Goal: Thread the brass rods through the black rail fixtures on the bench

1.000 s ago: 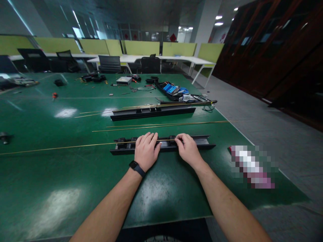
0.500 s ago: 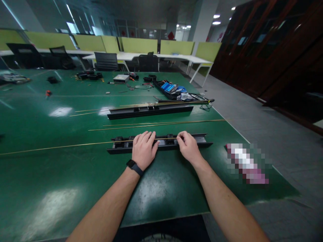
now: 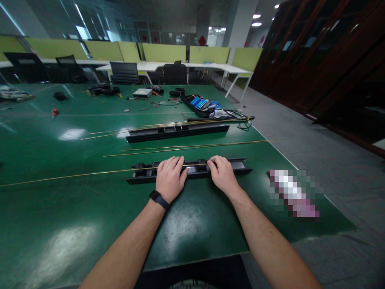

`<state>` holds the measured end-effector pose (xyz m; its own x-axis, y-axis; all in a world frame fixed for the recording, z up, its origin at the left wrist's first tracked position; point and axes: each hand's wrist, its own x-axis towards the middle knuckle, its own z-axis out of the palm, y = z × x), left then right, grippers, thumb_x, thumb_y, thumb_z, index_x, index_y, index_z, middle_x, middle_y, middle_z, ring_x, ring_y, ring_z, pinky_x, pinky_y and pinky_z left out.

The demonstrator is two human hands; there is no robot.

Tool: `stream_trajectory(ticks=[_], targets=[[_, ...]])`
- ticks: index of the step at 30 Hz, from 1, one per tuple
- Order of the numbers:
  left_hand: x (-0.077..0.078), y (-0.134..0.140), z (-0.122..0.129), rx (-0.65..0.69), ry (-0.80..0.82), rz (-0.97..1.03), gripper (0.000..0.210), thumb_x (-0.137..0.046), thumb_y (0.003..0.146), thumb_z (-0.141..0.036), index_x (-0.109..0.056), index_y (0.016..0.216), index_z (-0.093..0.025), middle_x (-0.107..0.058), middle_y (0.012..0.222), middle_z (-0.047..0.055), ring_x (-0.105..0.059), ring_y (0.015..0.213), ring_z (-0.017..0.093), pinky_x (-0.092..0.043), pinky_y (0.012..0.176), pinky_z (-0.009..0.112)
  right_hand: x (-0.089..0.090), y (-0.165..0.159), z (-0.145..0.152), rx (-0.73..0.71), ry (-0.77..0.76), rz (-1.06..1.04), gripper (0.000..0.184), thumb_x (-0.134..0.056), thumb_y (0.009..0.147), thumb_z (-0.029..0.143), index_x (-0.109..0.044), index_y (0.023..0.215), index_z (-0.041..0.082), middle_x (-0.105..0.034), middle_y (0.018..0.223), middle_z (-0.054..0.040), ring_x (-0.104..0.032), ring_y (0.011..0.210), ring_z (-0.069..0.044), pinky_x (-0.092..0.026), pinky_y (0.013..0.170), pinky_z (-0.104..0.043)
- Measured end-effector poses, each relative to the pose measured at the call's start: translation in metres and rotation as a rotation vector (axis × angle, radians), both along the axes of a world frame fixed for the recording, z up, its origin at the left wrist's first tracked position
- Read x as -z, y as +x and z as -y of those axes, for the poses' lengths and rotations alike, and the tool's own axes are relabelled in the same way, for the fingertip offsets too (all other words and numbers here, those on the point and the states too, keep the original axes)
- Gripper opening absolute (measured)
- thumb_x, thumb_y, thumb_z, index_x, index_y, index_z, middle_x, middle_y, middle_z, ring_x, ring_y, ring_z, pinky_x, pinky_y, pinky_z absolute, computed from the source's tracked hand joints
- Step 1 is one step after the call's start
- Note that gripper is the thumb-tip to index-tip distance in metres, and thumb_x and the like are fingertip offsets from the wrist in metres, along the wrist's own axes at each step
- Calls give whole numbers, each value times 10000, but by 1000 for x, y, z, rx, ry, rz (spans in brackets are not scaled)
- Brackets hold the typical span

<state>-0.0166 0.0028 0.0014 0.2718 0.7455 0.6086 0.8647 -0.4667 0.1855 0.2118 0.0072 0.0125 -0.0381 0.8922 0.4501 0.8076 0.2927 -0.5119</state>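
Observation:
In front of me a long black channel (image 3: 197, 176) with several black blocks inside lies on the green table. A thin brass-coloured rod (image 3: 90, 174) runs from the far left over the table and through the channel's blocks. My left hand (image 3: 170, 176), with a dark watch at the wrist, is laid over the middle of the channel, fingers bent over its far side and thumb near the front rim. My right hand (image 3: 221, 173) pinches the rod's right end between thumb and fingertips, just right of a black block (image 3: 202, 164). The left fingertips are partly hidden.
A second black channel (image 3: 177, 133) lies farther back with thin rods on it. Two loose rods (image 3: 180, 149) lie between the channels. Behind are an open black bag (image 3: 201, 105), a white box (image 3: 142, 93) and small parts. A blurred pink packet (image 3: 293, 194) is at right.
My right hand has shifted very slightly left along the channel, closer to the block. The left hand stays in place on the channel. The view has moved a little.

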Motion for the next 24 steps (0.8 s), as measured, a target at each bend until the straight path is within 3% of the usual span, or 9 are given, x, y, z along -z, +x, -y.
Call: stream_trajectory(ticks=[12, 18, 24], targets=[[-1, 0, 0, 8, -2, -9, 416, -509, 1025, -390, -619, 1376, -195, -710, 1311, 121, -605, 1291, 294, -402, 1108, 480, 1, 8, -1, 129, 24, -18, 210, -490, 975, 336, -562, 803, 240, -686, 874, -63, -587, 874, -245, -417, 834, -385], [0, -1, -1, 3, 3, 0, 415, -522, 1022, -381, -615, 1382, -196, -709, 1315, 116, -607, 1287, 293, -399, 1106, 486, -1, 3, 2, 38, 70, -10, 182, -537, 988, 374, -635, 922, 236, -714, 943, -54, -602, 923, -234, -411, 853, -378], [0, -1, -1, 11, 9, -10, 415, -526, 1022, -385, -615, 1377, -189, -705, 1323, 120, -603, 1292, 296, -394, 1107, 481, 2, 1, 1, -4, 48, 54, 241, -483, 1021, 351, -613, 856, 233, -674, 886, -52, -562, 895, -230, -387, 835, -371]])
